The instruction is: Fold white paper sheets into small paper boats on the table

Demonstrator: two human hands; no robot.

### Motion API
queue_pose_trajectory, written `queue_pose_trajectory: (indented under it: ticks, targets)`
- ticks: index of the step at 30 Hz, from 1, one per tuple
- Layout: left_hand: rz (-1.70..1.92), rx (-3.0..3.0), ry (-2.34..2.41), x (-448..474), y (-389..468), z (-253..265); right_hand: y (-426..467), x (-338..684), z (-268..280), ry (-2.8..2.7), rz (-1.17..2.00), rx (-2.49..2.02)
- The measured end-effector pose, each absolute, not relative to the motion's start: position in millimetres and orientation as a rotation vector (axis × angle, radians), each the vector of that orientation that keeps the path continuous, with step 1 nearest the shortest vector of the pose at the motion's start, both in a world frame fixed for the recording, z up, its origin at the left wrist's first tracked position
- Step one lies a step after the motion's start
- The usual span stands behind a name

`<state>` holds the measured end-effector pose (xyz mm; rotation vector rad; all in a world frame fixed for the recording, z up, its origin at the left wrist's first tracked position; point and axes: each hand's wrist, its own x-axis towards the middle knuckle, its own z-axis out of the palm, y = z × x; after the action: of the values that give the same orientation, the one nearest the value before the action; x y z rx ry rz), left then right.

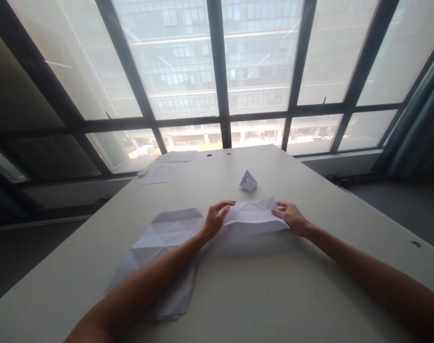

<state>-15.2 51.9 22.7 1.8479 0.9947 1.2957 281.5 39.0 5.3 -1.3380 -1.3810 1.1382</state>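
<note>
A creased white sheet of paper [254, 216] is held slightly raised over the table in front of me, its near edge bent down. My left hand [217, 219] is at its left end, with curved fingers and thumb closed about the far left corner. At the right end, my right hand [290, 216] grips the sheet, thumb on top and the other fingers partly hidden behind it. Just beyond the sheet stands a small folded paper boat [248, 181]. Several creased sheets [167, 233] lie to the left, partly covered by my left forearm.
The long white table [267, 295] stretches towards large windows [256, 57]. More flat papers [163, 171] lie at its far left, with a small white object [141, 174] beside them. A round hole [209, 155] shows in the far tabletop. A curtain [413, 114] hangs on the right.
</note>
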Motion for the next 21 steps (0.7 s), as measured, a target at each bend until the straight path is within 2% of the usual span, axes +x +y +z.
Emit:
queue_pose_trajectory:
  ticks: [3, 7, 11, 14, 17, 21]
  targets:
    - [1.225, 1.881, 0.948, -14.5, 51.8, 20.3, 44.0, 287.5, 0.5, -1.581, 0.992, -1.286]
    - [0.963, 2.062, 1.024, -10.5, 51.7, 12.8, 45.9, 289.1, -7.4, -1.858, 0.628, -1.332]
    - [0.848, 2.324, 1.111, -4.7, 45.5, 7.7, 40.0, 284.5, -8.9, -1.966, 0.28, -1.504]
    - [0.681, 2.568, 1.171, -2.0, 37.5, 6.8, 30.6, 277.6, -3.9, -2.099, 0.025, -1.412]
    - [0.453, 2.731, 1.144, -0.7, 33.1, 4.4, 23.3, 264.4, -2.6, -2.292, -0.002, -1.267]
    - [0.237, 2.778, 1.054, 0.7, 35.6, -0.7, 25.6, 233.7, -15.2, -2.456, 0.178, -1.369]
